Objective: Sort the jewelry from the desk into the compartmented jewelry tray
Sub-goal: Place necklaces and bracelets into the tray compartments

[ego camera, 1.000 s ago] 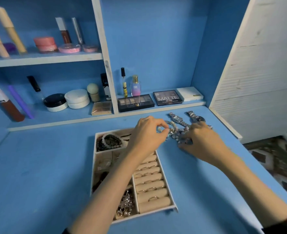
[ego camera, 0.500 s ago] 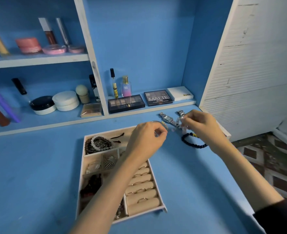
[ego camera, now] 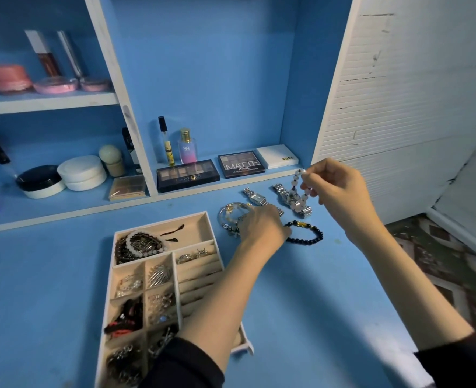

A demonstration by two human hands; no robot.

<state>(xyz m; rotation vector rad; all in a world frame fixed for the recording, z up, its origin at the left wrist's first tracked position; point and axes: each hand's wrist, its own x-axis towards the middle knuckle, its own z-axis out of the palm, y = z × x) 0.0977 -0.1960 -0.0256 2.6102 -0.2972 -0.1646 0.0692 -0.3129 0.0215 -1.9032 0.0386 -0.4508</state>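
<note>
Head view, perhaps close, over desk (ego camera: 315, 303)

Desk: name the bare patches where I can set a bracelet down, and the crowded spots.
Bare: the desk left of the jewelry tray, and the strip between tray and right forearm. Crowded: beyond the tray's far-right corner, with watches, silver bangle, black bead bracelet, left hand.

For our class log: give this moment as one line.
right hand: holds pale bead bracelet aloft | left hand: grips silver bangle | black bracelet, square watch: on desk
</note>
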